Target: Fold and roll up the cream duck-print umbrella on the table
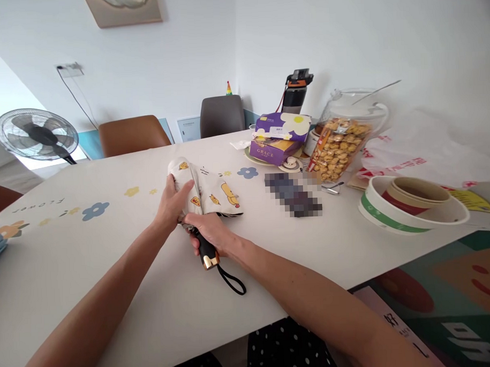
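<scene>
While the left hand [171,203] clasps the umbrella [203,198] at its canopy [215,191], right hand [214,230] (nearer) around the handle [207,251].

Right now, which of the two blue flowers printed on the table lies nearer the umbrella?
The right-hand blue flower, between the umbrella and the purple GRACE box. The other blue flower lies farther off, to the umbrella's left.

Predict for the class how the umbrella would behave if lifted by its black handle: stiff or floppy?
The black handle looks solid, so that end would probably stay stiff. The patterned canopy should be floppier, since a loose fabric flap spreads out to one side. The strap forms a slack loop, so it would likely dangle.
</scene>
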`<action>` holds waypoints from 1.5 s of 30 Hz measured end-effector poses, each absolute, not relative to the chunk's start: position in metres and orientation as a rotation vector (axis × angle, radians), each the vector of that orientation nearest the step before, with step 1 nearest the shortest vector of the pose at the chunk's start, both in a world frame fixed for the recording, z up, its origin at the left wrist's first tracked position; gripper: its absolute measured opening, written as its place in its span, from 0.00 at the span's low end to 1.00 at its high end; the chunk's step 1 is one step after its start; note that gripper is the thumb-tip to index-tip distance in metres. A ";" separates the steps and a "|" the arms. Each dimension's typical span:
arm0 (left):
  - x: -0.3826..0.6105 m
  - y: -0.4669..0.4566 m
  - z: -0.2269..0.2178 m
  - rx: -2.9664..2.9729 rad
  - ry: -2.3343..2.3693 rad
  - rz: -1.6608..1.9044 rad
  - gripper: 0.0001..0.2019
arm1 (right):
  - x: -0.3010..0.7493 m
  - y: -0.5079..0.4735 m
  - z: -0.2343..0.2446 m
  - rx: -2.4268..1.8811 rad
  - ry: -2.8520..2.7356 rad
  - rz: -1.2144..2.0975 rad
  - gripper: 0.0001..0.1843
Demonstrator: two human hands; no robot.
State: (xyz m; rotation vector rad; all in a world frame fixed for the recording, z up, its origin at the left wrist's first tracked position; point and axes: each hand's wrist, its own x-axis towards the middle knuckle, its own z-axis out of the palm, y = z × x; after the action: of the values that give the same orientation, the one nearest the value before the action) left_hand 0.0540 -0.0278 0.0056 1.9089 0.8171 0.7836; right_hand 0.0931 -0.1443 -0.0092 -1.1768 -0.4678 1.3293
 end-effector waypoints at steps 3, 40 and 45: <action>0.050 -0.017 0.017 1.605 0.849 0.827 0.25 | 0.090 -0.149 -0.008 -1.157 -0.585 1.420 0.11; 0.036 -0.011 0.018 2.021 1.020 0.924 0.33 | 0.094 -0.138 -0.015 -0.980 -0.281 1.524 0.08; 0.051 -0.051 0.026 2.573 0.652 0.479 0.27 | 0.092 -0.134 -0.021 -0.948 -0.290 1.576 0.05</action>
State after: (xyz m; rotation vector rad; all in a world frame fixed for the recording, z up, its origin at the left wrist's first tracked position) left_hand 0.0513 -0.0514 0.0263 2.5732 0.6517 0.4786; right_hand 0.0921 -0.1336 -0.0206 -0.9484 -0.2904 1.5756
